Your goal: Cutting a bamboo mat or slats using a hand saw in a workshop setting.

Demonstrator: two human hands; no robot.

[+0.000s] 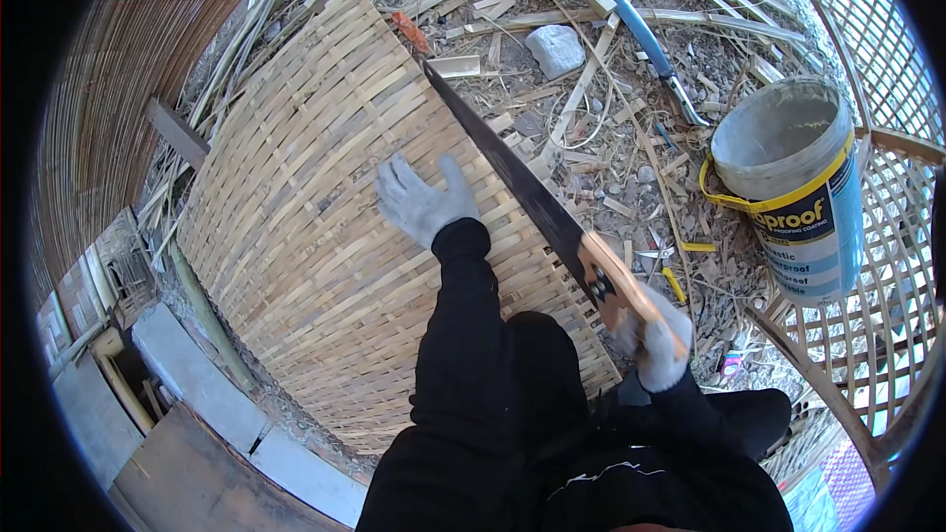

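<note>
A gloved left hand (424,202) rests flat, fingers spread, atop a woven bamboo panel (315,167); the right hand (662,343) grips a handsaw (514,179) angled ahead along the panel's edge. Light, long strokes, left palm clear, should limit splintering.

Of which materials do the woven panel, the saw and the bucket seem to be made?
Woven panel: probably split bamboo, unpainted; flat, pale-tan strips cross over and under.
Saw blade: likely metal, dark and dull; it is thin and straight.
Saw handle: perhaps smooth wood, judging by its orange-brown colour; plastic remains possible.
Bucket: likely moulded plastic; smooth printed wall, greyish stained inside.
</note>
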